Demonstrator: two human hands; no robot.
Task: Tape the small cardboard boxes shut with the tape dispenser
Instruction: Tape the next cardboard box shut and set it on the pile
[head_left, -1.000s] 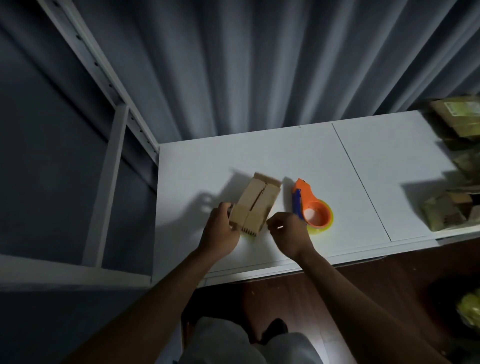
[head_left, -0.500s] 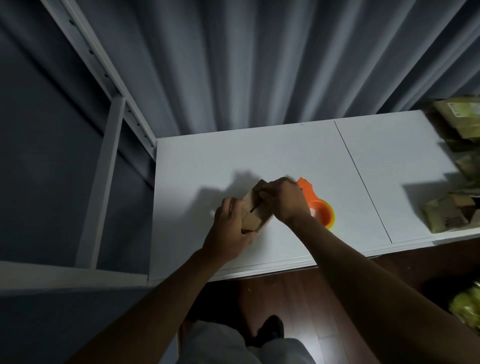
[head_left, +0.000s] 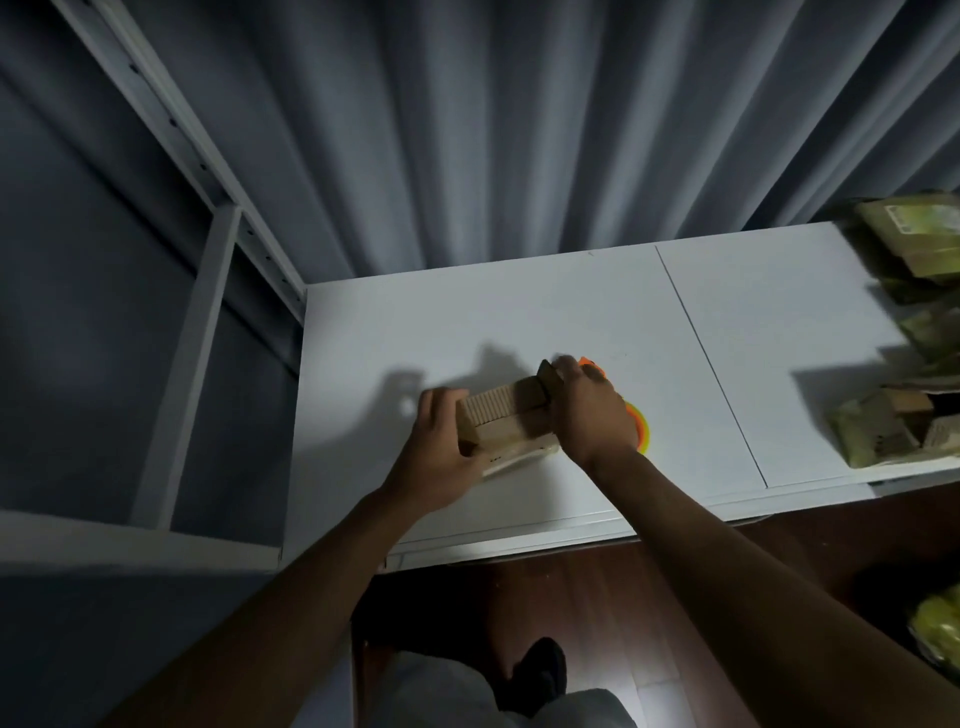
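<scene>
**Still folding: box held at both ends, dispenser not yet picked up**

Evidently the step in hand was closing the flaps, not taping. The small brown corrugated cardboard box (head_left: 501, 421) sat on the white tabletop (head_left: 519, 306), caught between the two hands. The left hand (head_left: 436, 457) made its grip on the box's left end, fingers curled over the far edge and thumb on the near side. The right hand (head_left: 587, 415) closed around the right end, fingers wrapped over a dark flap that stood up there; the fingertips were hidden behind the box.

The box's long axis ran left to right between the grips, the right end tilted slightly away from the person and the ribbed top face upward. A seam between the top flaps ran along that axis, as far as the dim light allowed.

The orange tape dispenser with its yellow-green roll (head_left: 636, 426) lay just behind the right grip, mostly hidden by that hand and not held.

Judging from this, the next move called for pressing the raised flap flat, the left grip keeping the box closed, and the right hand reaching back for the dispenser.
</scene>
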